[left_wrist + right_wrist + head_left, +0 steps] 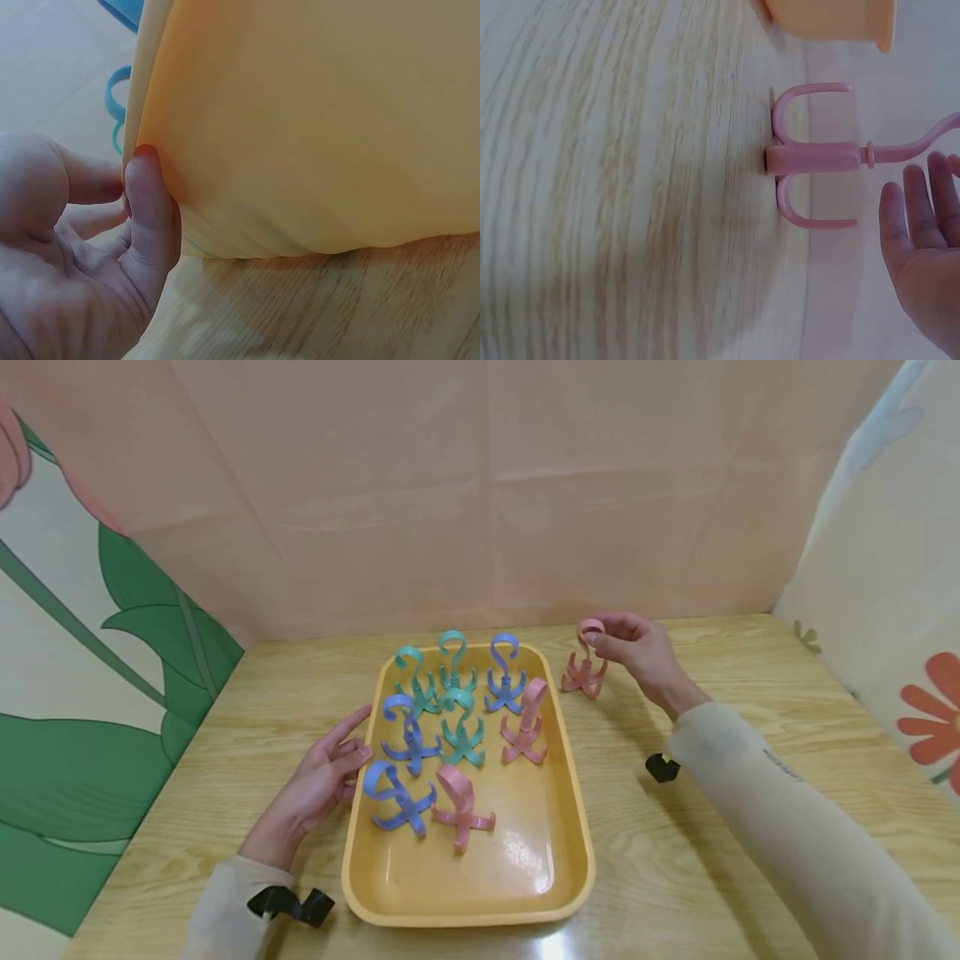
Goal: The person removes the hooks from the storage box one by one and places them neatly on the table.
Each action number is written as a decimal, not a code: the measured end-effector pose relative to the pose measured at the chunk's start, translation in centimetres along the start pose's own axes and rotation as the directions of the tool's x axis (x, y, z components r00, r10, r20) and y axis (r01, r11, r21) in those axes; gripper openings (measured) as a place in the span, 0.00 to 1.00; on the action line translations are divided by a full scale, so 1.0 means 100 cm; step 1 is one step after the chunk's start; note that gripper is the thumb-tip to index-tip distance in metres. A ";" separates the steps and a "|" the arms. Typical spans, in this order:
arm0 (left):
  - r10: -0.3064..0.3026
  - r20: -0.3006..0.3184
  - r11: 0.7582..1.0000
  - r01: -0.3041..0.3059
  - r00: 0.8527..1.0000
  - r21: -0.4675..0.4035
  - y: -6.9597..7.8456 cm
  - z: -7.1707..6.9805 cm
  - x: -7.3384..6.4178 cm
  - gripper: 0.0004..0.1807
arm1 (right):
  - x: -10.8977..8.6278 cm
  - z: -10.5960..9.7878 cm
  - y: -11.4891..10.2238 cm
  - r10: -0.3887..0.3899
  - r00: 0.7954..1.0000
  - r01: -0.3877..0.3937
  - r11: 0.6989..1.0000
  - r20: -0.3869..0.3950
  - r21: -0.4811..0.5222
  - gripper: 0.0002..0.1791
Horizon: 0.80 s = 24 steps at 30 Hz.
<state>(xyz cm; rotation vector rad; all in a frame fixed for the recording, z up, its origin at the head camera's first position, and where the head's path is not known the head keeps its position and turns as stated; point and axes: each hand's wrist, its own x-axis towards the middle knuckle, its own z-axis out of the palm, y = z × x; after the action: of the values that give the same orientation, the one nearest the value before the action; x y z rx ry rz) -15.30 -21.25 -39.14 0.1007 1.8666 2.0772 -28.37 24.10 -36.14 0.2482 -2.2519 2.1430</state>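
Observation:
My right hand (637, 652) pinches the curled top of a pink multi-prong hook (584, 678), just right of the tray's far right corner. In the right wrist view, the base of this pink hook (814, 159) meets the wooden surface, and its prongs curve up around the stem. At the left side, my left hand (322, 781) holds the rim of a yellow tray (468, 917). The left wrist view has thumb and fingers on either side of the tray's edge (150, 67). Inside stand green hooks (462, 739), blue hooks (405, 806) and two pink hooks (463, 818).
A wooden table (750, 777) carries everything. Behind it rises a peach cloth backdrop (480, 510). Printed panels with leaves (75, 760) and flowers (933, 706) flank the two sides. Black wrist mounts (288, 906) sit at both sleeves.

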 end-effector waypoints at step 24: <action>0.008 -0.003 1.000 -0.008 1.000 0.002 -0.001 0.001 -0.002 0.35 | -0.049 0.010 -0.051 -0.173 0.980 0.159 0.977 -0.096 -0.139 0.28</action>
<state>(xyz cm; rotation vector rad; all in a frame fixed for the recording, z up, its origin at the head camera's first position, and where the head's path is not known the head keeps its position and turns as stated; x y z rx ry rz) -15.12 -21.23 -39.16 0.1059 1.8734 2.0815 -22.81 23.36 -31.80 0.2987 -2.2142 1.8723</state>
